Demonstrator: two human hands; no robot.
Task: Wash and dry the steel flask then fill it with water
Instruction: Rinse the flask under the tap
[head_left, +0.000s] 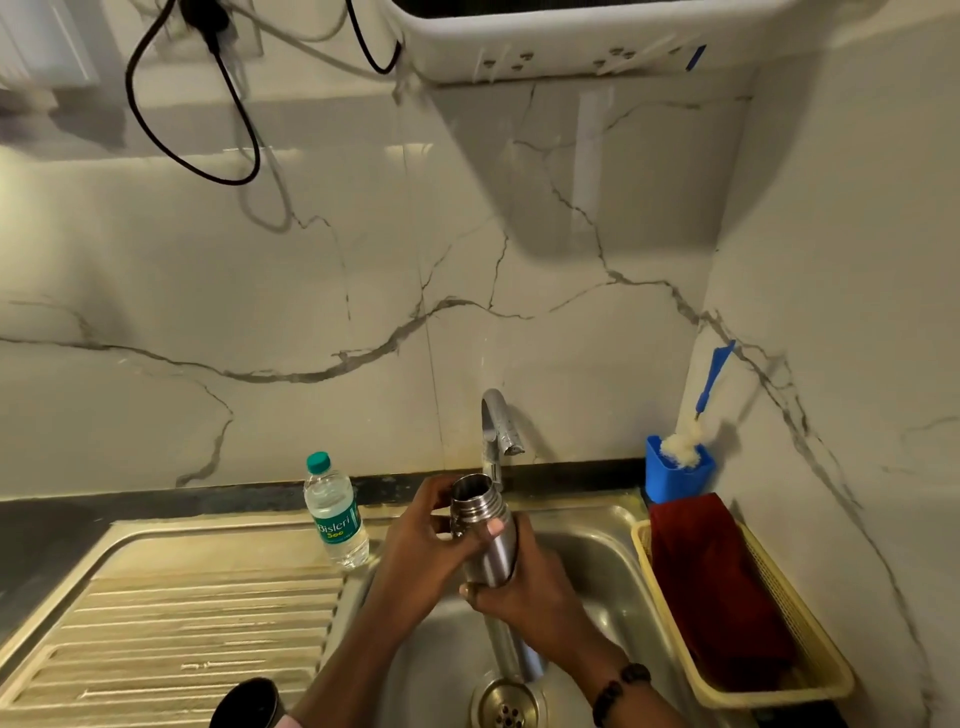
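The steel flask (480, 525) is upright and uncapped over the sink basin (597, 561), its threaded mouth just below the tap (496, 423). My left hand (421, 540) grips its neck from the left, thumb across the front. Lower down, my right hand (524, 587) wraps round the body from the right. No water stream is visible at the spout. A dark round object (249, 704), possibly the flask's cap, lies on the drainboard at the bottom edge.
A Bisleri water bottle (335, 512) stands on the steel drainboard (182, 613) left of the basin. To the right, a yellow basket (810, 670) holds a red cloth (711, 582). Behind it a blue holder (675, 475) carries a bottle brush (696, 421). The drain (506, 706) sits below.
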